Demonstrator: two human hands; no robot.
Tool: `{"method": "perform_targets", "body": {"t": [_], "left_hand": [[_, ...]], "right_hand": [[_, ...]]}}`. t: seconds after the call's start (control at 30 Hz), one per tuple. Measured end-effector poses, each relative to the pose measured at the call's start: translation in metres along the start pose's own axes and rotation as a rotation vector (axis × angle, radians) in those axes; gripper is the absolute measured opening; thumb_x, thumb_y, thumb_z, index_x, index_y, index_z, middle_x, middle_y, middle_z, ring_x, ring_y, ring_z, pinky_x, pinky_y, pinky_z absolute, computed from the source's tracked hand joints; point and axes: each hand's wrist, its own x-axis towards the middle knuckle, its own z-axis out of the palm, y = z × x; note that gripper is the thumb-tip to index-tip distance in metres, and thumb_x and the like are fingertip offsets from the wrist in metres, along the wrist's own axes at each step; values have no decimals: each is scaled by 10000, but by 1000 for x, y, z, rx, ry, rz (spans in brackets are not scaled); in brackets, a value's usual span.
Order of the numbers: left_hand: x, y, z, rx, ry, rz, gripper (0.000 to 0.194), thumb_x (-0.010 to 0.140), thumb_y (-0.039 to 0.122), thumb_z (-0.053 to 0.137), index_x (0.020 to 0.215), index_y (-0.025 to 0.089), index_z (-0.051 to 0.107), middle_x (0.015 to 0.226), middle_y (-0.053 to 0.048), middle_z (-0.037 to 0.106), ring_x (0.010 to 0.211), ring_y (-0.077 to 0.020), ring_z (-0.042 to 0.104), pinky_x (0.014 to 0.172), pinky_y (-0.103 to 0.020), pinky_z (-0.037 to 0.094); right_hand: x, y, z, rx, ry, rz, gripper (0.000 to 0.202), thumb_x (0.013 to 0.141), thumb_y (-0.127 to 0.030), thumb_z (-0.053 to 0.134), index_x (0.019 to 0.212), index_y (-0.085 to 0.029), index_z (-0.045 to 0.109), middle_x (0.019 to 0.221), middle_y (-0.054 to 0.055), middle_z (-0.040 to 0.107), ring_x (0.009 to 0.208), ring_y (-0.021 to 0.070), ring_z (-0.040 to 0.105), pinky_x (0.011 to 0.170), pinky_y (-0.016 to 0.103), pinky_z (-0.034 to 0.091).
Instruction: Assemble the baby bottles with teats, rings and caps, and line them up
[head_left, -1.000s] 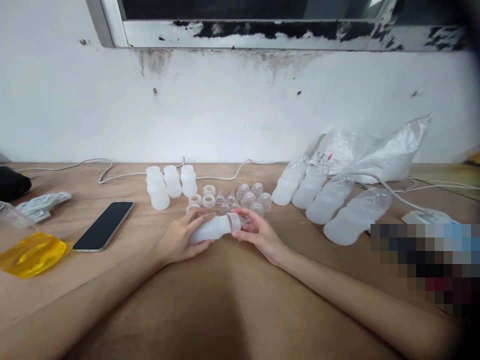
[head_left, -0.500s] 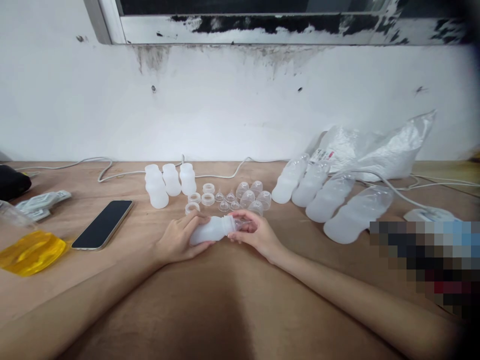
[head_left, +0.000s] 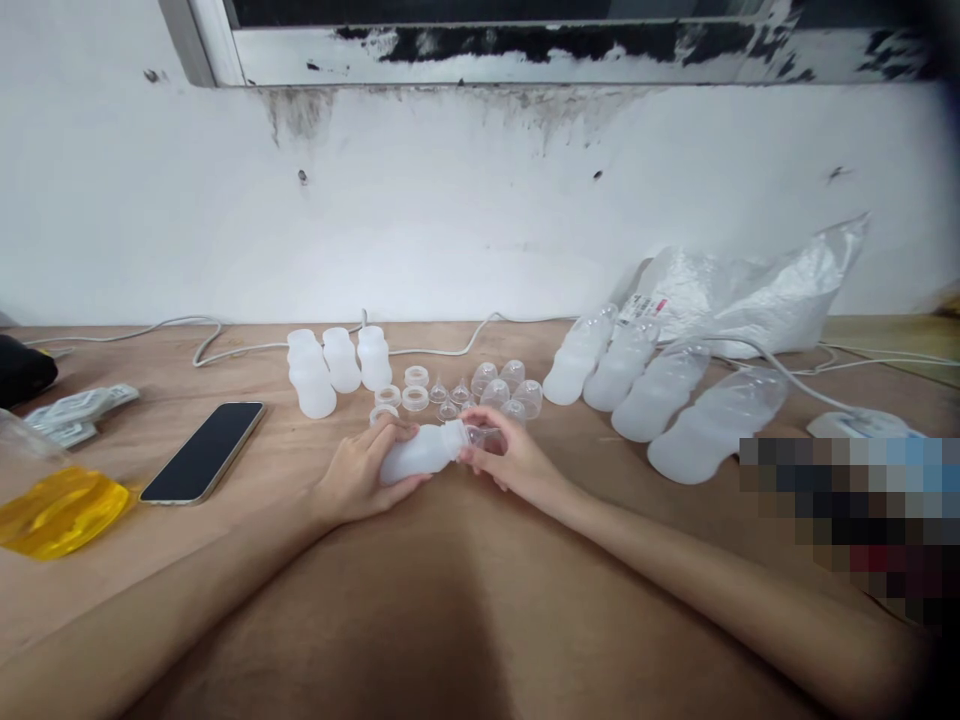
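Note:
My left hand is wrapped round a frosted white bottle, tilted with its neck to the right. At the neck, my right hand has its fingers closed round the collar and the clear nipple on it. Just beyond the bottle lie white rings, small clear nipples and several clear dome caps. Three open white bottles stand behind to the left. Several capped bottles are lined up to the right.
A phone and a container of yellow liquid are on the left. A clear plastic bag rests against the wall at the back right. A white cable runs along the back of the wooden table.
The bottle's neck end has tipped slightly upward. My right hand has shifted a little up with its fingers turned round the collar.

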Motion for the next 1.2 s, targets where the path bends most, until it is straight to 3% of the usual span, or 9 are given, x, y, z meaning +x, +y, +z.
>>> {"method": "perform_targets", "body": {"t": [0.1,0.17,0.33,0.47,0.6,0.73,0.87,0.97,1.2], "left_hand": [[1,-1,-1,-47,31,-26,388,737,373,581,1037,205,400,984,-69,563,866,-212,591,655,-313,517],[2,-1,-1,-55,32,-17,389,729,365,593,1030,209,401,972,-64,565,854,-206,592,652,-317,517],[-1,-1,0,-23,-23,32,370,751,379,564,1033,189,418,962,-72,577,811,-190,598,659,-303,510],[-3,-2,2,43,-48,116,369,771,376,542,1052,173,415,959,-85,588,819,-196,601,661,-306,511],[-3,-2,1,42,-59,116,380,769,384,544,1058,179,405,979,-85,584,807,-189,605,659,-301,516],[-1,-1,-1,2,-52,67,395,767,387,547,1074,194,390,989,-80,573,829,-196,601,687,-318,515],[-1,-2,0,-59,-21,1,391,752,390,562,1054,196,407,977,-73,564,850,-198,588,670,-312,513],[-1,-1,1,-63,-22,-4,376,747,397,559,1038,203,424,978,-62,570,831,-199,593,664,-312,509],[-4,-1,-1,2,-63,75,380,776,373,535,1078,191,393,1028,-82,576,864,-213,596,703,-325,511]], "right_hand": [[1,1,-7,64,-106,-103,726,600,-258,709,1231,-329,356,1295,56,376,761,108,552,440,170,432],[1,1,-10,85,-191,-115,643,640,-245,675,1216,-331,402,1305,41,379,783,112,552,473,179,451],[2,1,-6,75,-124,-6,419,618,-294,688,1009,-217,559,959,39,593,565,79,525,387,178,413],[0,0,-2,-3,-110,45,240,691,-379,618,751,-156,553,565,-19,566,379,40,425,316,150,307],[-1,-2,-2,-65,-141,78,330,756,-465,514,647,-153,517,548,7,582,370,51,451,293,147,275],[0,-4,-10,-141,-110,33,327,728,-426,570,940,-177,564,798,46,624,472,66,514,360,165,365],[2,-7,-19,-194,-212,-239,660,606,-295,706,1207,-319,436,1239,46,452,893,171,550,548,230,479],[2,-8,-20,-280,-217,-298,407,673,-265,647,1071,-291,564,1128,32,540,921,187,540,573,246,468],[1,-6,-10,-161,-152,-26,301,695,-399,619,910,-192,580,759,21,650,584,112,576,507,225,432]]}}
